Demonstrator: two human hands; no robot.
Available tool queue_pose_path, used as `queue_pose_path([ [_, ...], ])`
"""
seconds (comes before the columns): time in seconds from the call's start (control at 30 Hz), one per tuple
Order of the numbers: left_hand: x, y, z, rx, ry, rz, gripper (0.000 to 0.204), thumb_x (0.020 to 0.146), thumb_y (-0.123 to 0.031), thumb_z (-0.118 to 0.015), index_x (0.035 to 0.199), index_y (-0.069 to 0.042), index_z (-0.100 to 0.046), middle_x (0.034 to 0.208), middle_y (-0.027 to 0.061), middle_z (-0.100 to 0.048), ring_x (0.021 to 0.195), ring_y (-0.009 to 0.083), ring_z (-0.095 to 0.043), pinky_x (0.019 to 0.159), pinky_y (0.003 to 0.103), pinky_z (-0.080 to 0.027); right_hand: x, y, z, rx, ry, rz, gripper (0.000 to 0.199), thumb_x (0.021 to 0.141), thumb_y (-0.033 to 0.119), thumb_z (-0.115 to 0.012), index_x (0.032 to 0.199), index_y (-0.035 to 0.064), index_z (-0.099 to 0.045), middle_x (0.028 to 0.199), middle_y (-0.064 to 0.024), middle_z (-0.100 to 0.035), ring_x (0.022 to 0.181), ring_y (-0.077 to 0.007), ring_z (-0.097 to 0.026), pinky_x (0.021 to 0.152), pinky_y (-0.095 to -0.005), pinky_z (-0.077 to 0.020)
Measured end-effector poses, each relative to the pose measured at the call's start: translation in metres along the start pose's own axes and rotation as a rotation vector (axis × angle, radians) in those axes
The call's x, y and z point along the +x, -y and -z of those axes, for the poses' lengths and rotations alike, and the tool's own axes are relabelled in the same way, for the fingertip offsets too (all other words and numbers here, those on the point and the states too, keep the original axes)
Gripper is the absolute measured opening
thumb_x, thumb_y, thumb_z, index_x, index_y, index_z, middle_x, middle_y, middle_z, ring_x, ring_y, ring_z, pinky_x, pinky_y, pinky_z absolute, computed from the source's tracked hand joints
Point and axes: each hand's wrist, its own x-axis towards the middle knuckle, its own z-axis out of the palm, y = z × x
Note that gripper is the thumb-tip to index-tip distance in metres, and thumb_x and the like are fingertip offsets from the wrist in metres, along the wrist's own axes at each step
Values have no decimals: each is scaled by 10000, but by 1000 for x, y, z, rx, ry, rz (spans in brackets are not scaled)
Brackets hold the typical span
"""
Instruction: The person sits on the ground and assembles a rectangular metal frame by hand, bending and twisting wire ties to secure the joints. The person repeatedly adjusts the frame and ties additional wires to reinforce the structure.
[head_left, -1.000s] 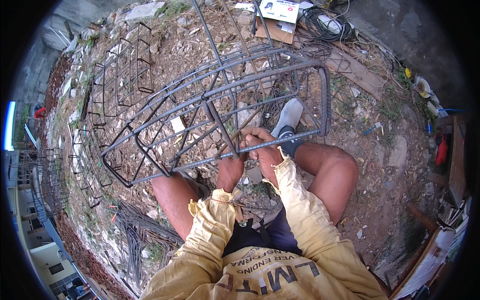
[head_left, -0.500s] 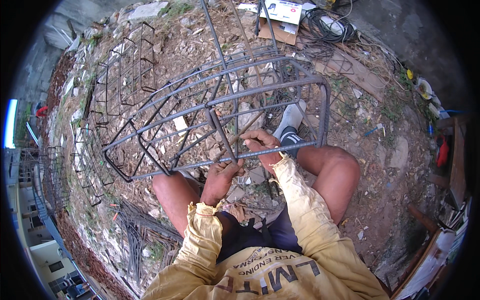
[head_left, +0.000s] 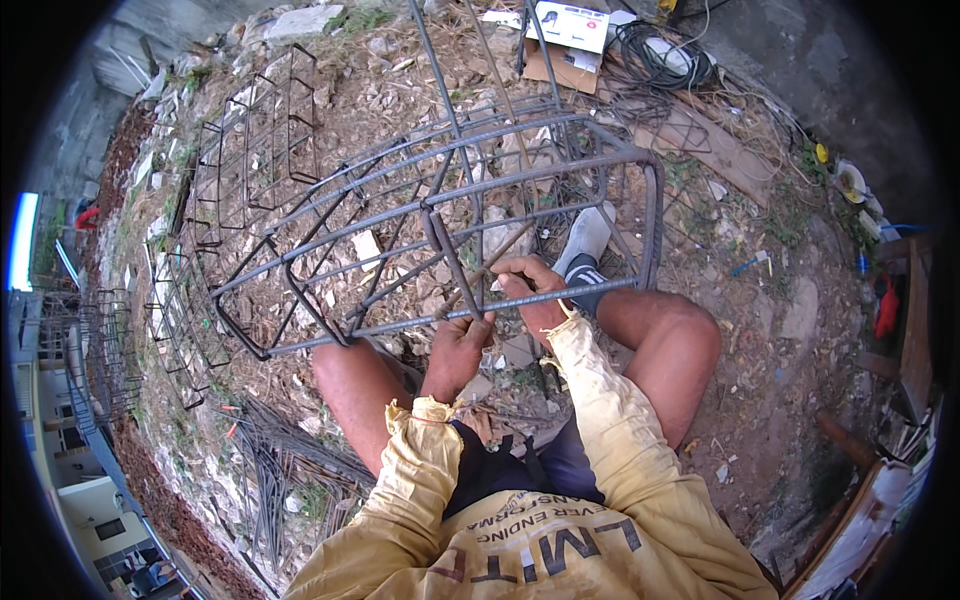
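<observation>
A cage of tied steel rebar (head_left: pixel 540 175) lies across in front of me, its near long bar passing over my legs. Close to where an upright stirrup bar (head_left: pixel 450 260) meets that near bar, my left hand (head_left: pixel 458 352) is closed, its thumb and fingertips at the joint. My right hand (head_left: pixel 532 300) sits just to the right, fingers bent together in a pinch by the same bar. What it pinches is too small to make out. A thin brownish rod (head_left: pixel 512 240) slants through the cage near both hands.
More bent rebar frames (head_left: pixel 255 140) stand at the left on rubble ground. Loose steel rods (head_left: pixel 290 445) lie near my left knee. A cardboard box (head_left: pixel 565 45) and a coiled black cable (head_left: pixel 660 55) sit at the far side. Wooden boards (head_left: pixel 915 320) stand at the right.
My left hand has shifted slightly right and up toward the joint, with its thumb now by the bar. The right hand stays nearly in place. The view has shifted a little.
</observation>
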Motion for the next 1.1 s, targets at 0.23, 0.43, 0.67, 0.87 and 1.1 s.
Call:
queue_pose_path([
  [0.23,18,4,18,141,-243,-181,210,961,-174,-607,1026,12,-680,778,40,-649,646,119,-548,591,289,-434,4,-10,1,-34,5,60,184,874,148,-640,1004,36,-705,979,-106,-645,926,-207,-628,836,-341,-489],
  [0.43,43,-13,40,-747,-53,-57,177,954,-146,-644,1056,-3,-625,893,69,-680,790,181,-682,667,306,-575,2,-5,-1,54,17,-38,190,887,154,-632,1014,31,-699,967,-93,-652,897,-181,-620,811,-332,-486],
  [0.67,56,-29,40,-949,53,26,200,951,-149,-649,1086,-3,-624,847,89,-667,754,214,-688,706,329,-606,3,-4,1,50,11,-17,177,894,145,-627,1015,32,-692,930,-66,-660,857,-139,-607,764,-305,-487],
  [0.87,48,-31,31,-841,-40,-137,277,950,-113,-643,1192,-6,-563,951,114,-668,844,204,-685,751,323,-599,2,-5,-1,91,8,-40,164,902,144,-631,1015,40,-691,846,-23,-646,780,-102,-571,714,-289,-479],
  [1.1,46,-29,17,-879,-47,-282,256,950,-59,-626,1191,19,-588,1059,131,-681,939,199,-682,858,326,-572,2,-9,-3,133,5,-66,160,903,140,-634,1019,45,-690,837,-10,-636,759,-89,-550,687,-278,-466],
])
